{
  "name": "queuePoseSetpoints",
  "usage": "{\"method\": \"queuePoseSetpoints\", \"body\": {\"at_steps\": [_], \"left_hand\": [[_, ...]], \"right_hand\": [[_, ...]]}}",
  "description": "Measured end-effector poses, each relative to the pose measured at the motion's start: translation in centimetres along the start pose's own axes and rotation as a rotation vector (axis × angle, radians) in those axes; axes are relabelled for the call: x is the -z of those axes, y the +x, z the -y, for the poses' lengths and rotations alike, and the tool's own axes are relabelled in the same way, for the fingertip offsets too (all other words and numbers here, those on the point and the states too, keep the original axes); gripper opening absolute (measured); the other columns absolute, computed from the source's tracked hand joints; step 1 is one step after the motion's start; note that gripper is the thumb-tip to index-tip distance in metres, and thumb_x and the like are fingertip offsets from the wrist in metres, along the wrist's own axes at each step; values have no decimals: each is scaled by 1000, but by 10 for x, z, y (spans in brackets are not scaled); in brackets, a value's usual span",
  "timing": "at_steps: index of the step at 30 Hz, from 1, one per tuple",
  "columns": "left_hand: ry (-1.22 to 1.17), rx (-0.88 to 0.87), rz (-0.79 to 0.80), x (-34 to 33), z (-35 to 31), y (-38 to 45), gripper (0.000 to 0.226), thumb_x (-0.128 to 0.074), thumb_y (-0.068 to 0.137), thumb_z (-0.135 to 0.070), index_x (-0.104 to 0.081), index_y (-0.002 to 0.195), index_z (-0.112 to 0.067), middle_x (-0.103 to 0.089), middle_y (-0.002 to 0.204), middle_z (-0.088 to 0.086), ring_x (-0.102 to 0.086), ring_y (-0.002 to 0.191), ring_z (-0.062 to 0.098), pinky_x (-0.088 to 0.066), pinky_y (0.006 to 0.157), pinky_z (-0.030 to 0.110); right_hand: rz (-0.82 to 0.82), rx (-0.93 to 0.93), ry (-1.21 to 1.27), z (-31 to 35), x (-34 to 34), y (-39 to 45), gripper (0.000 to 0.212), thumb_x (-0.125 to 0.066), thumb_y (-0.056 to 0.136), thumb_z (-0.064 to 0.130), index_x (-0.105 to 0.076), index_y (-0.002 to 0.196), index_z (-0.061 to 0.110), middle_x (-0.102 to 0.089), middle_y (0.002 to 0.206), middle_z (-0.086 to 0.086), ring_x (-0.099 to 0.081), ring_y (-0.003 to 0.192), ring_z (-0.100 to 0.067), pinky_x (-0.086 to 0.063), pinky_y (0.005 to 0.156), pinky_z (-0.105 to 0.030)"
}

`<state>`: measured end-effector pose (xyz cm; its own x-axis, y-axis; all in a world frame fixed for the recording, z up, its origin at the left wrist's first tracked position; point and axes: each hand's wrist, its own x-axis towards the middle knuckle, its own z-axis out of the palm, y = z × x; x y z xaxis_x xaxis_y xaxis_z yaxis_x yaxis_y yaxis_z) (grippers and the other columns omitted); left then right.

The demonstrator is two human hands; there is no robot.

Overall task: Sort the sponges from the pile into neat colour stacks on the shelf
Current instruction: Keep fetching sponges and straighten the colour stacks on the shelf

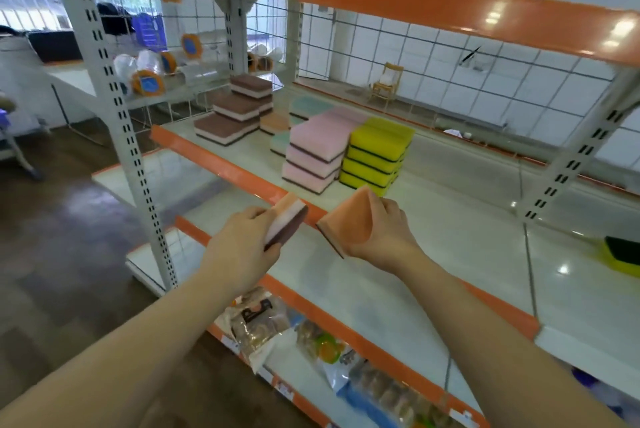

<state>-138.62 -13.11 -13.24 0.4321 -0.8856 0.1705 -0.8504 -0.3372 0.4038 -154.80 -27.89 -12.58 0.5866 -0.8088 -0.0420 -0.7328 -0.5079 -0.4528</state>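
Left hand [242,240]: fingers curled round a sponge w/ orange top, white middle, dark brown scrub base [287,219]; held tilted, in front of the shelf edge, above the lower shelf.
Right hand [384,233]: grips a second orange sponge [346,223] by its right side, thumb and fingers wrapped; orange face toward camera, dark scrub layer showing along the lower-left edge; held up on a slant.
Hands vs each other: close, side by side, sponges near but not touching (small gap betw. them).
Shelf [221,157]: white deck, orange front strip, wire grid at back.
Yellow stack [377,153]: four-ish high w/ dark layers betw., standing just right of the pink one, touching or nearly so.
Pink stack [318,157]: three high at front, more pink behind (count unclear).
Brown pile [235,108]: brown-top, white-base sponges stepped like stairs, left-rear of shelf.
Loose orange sponge [275,121]: flat on deck betw. brown pile and pink stack.
Teal sponges [310,105]: flat behind the pink stack; another one pokes out at its left (partly hidden).
Far right: yellow sponge, dark side up [623,254], alone on the deck, well apart from the stacks.
Bottom shelf: bagged snack packs [256,320] in a row along the front.
Neighbouring rack, left rear: clear tubs w/ orange lids [149,81], some tipped over.
Background: wooden chair [386,82] by a white wall, seen thru the grid.
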Motion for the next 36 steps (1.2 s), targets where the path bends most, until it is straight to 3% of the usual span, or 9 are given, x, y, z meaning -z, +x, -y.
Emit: {"method": "queuePoseSetpoints", "body": {"at_steps": [19, 25, 36], "left_hand": [[62, 137, -108, 45, 123, 71, 53, -52, 93, -24, -37, 142, -12, -42, 140, 6, -45, 121, 27, -42, 96, 38], [30, 181, -160, 59, 152, 109, 53, -56, 91, -24, -39, 140, -15, -45, 136, 6, -46, 118, 26, -40, 96, 34], [-29, 167, -170, 69, 181, 180, 48, -58, 89, -22, -47, 134, -11, -48, 132, 9, -47, 116, 28, -39, 94, 35]], "right_hand": [[129, 197, -76, 106, -66, 114, 105, -72, 74, 39, -4, 151, 18, -21, 148, -4, -23, 134, -23, -32, 107, -37], [151, 270, -139, 141, -74, 175, 105, -73, 73, 38, -6, 151, 16, -21, 151, -9, -21, 138, -27, -25, 112, -36], [205, 235, -143, 168, -82, 258, 104, -73, 74, 36, -6, 150, 13, -18, 151, -12, -18, 138, -31, -27, 110, -39]]}}
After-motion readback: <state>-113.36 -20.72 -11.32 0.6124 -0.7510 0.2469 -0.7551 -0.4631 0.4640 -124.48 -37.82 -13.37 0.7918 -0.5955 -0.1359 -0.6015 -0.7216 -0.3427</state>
